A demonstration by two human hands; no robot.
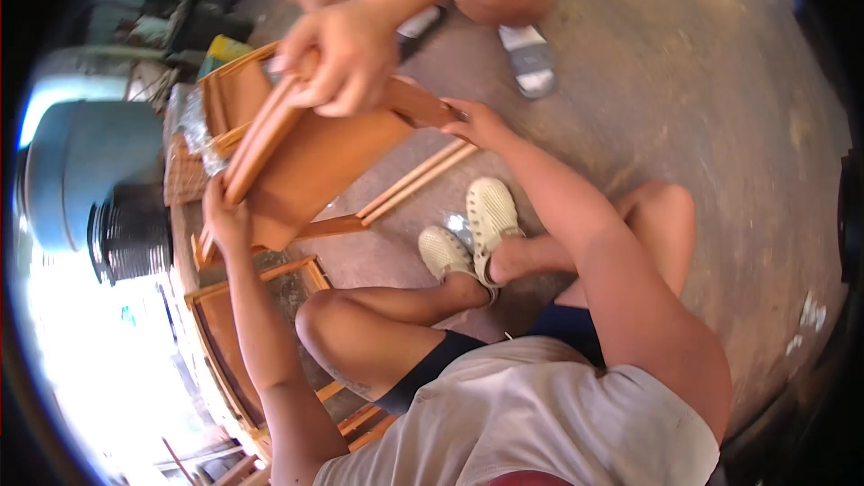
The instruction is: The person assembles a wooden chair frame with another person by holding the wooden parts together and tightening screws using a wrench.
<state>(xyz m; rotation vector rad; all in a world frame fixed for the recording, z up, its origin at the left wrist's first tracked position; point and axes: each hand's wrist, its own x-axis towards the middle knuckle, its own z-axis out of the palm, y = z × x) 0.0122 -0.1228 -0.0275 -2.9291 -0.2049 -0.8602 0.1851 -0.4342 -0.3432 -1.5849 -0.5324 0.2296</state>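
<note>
An orange-brown wooden furniture frame (333, 166) with a broad flat panel is held up in front of me. My left hand (227, 216) is closed around the lower left end of its thick, rounded rail. At the far right corner, my right hand (479, 124) grips the frame with the fingers bent over its edge. Another person's hand (346, 58) holds the top of the same rail between my two hands and hides part of it. Two slim parallel bars (418, 182) show below the panel; I cannot tell whether they belong to this frame.
More wooden frames stand at left, one beside my left arm (256, 342) and one behind the rail (236, 94). A blue barrel (99, 171) and a black ribbed container (133, 232) are farther left. The other person's sandaled foot (529, 63) rests on the concrete floor (648, 81).
</note>
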